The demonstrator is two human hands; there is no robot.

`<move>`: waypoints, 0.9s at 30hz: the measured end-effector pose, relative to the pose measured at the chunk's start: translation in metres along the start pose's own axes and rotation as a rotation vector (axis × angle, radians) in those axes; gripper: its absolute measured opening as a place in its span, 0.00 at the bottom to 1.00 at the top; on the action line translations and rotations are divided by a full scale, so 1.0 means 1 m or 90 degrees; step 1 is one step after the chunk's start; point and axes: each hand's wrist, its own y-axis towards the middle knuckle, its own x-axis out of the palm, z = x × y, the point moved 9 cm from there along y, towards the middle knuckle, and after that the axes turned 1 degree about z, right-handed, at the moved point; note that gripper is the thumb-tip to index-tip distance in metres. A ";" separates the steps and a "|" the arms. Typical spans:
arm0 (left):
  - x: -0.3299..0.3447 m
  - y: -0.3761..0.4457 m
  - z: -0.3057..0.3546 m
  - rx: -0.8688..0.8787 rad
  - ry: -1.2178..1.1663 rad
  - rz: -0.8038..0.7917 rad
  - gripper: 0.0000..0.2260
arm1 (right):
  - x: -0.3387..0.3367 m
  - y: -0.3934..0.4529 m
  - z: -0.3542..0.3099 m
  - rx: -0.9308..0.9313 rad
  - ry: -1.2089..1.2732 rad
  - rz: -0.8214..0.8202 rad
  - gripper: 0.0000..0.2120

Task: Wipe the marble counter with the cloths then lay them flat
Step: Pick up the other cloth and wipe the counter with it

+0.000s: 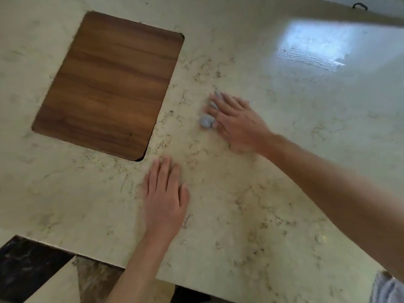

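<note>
The cream marble counter point(240, 204) with dark veins fills the view. My right hand point(236, 121) reaches forward across its middle and presses down on a small bunched grey-blue cloth point(206, 121). Only bits of the cloth show, at my fingertips and between my fingers; the rest is hidden under the palm. My left hand point(164, 195) lies flat on the bare marble nearer to me, fingers together and nothing under it or in it. No second cloth is clearly in view.
A wooden board point(109, 84) sits set into the counter at the left. A wet, glossy patch point(310, 49) reflects light at the far right. The counter's near edge point(65, 250) drops to a dark patterned floor. Grey fabric point(387, 289) shows at the bottom right corner.
</note>
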 end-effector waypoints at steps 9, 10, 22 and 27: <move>-0.007 -0.114 0.012 -0.050 0.013 0.039 0.16 | 0.012 -0.019 -0.169 -0.215 0.139 0.068 0.20; -0.005 -0.126 0.017 -0.031 0.027 0.048 0.14 | 0.016 -0.042 -0.194 -0.279 0.161 0.038 0.20; 0.001 -0.136 0.034 -0.037 0.059 0.019 0.19 | 0.004 0.040 -0.100 -0.112 0.097 0.053 0.25; 0.009 -0.133 0.091 0.081 -0.032 0.000 0.16 | 0.022 -0.054 -0.230 -0.407 0.191 0.020 0.21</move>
